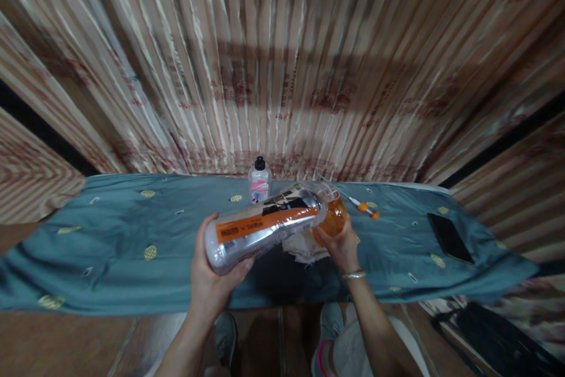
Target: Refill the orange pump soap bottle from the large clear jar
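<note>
My left hand is wrapped round the base of a large clear bottle with a silver and orange label. The bottle is tilted almost level, its neck end pointing right. In my right hand is an amber see-through container, held right against the bottle's neck end. Whether liquid passes between them I cannot tell. Beneath the two lies a crumpled whitish cloth or tissue. A small clear bottle with a black cap and pink label stands upright behind the large one.
A teal patterned cloth covers the table. To the right lie a thin white tool with orange parts and a black phone. Pleated curtains hang behind. A dark bag is at the lower right.
</note>
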Motion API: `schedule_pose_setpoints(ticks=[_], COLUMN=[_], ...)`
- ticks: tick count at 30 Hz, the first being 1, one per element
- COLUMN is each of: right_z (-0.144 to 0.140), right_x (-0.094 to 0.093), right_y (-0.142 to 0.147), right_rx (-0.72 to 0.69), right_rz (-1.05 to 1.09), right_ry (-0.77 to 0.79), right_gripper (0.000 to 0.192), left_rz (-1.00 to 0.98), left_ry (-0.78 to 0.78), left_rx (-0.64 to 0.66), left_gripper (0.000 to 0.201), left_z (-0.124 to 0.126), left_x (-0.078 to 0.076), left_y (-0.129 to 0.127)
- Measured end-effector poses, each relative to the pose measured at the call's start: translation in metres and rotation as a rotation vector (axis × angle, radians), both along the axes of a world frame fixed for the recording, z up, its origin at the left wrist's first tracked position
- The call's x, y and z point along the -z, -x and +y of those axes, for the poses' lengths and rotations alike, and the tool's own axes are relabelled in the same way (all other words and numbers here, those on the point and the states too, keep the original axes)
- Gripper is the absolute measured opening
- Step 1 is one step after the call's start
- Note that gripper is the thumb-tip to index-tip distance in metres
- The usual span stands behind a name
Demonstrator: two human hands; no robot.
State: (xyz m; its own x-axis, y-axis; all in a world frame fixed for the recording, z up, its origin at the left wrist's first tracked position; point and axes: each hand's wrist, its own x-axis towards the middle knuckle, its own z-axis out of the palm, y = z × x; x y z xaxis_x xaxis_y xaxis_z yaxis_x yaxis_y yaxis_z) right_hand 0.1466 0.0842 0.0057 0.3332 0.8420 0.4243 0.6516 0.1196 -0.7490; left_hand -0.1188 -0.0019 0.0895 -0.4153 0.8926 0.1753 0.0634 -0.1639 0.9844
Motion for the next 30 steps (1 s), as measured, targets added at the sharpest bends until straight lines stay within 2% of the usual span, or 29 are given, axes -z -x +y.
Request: schedule_pose_setpoints(ticks=[14, 30], right_z=[-0.0020, -0.0030], right_x=[-0.0037, -0.0029], right_y=[0.0002, -0.0015], right_rx=[0.037, 0.023], right_rz=[0.027, 0.086], right_ry=[0.038, 0.034], right_gripper=[0.089, 0.088], left_rz=[-0.063, 0.019], left_ry=[0.017, 0.017], left_rx=[0.010, -0.008], left_gripper=[0.105, 0.104], left_z=[0.0011, 0.0036], left_x=[-0.0040, 0.0002], left_y=[-0.0045, -0.0023])
